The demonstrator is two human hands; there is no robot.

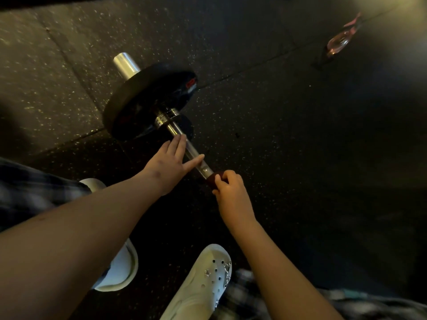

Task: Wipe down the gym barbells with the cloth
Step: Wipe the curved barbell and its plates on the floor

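From the far left, the barbell (176, 131) lies on the floor with its bare sleeve end (126, 65) pointing far-left. A black plate (138, 95) sits on it, and the chrome shaft runs near-right toward me.

My left hand (168, 165) rests on the shaft just near of the collar. Its fingers are straight and spread, and they touch the steel rather than wrap it. I read that as steadying the bar against rolling.

Just right of it, my right hand (231, 192) is curled round a dark red cloth (211, 179), pinching it onto the shaft. The bar beyond that hand is hidden by the hand and the gloom.

I judge I am mid-wipe on the shaft, at the stretch beside the plate. The next move calls for sliding the cloth along the steel toward the collar. My left hand will have to lift or shift out of its path, and the pinch has to stay firm enough that the cloth does not slip off.

Nearer me are my two white clogs (208, 278) and plaid trouser legs (34, 185).

The floor (300, 135) is black rubber tiling, flecked pale, with seams crossing under the plate. The room is dim, with a patch of light at the far right. A pinkish clear bottle (339, 40) lies there, well apart from the bar, and I cannot tell what it holds.
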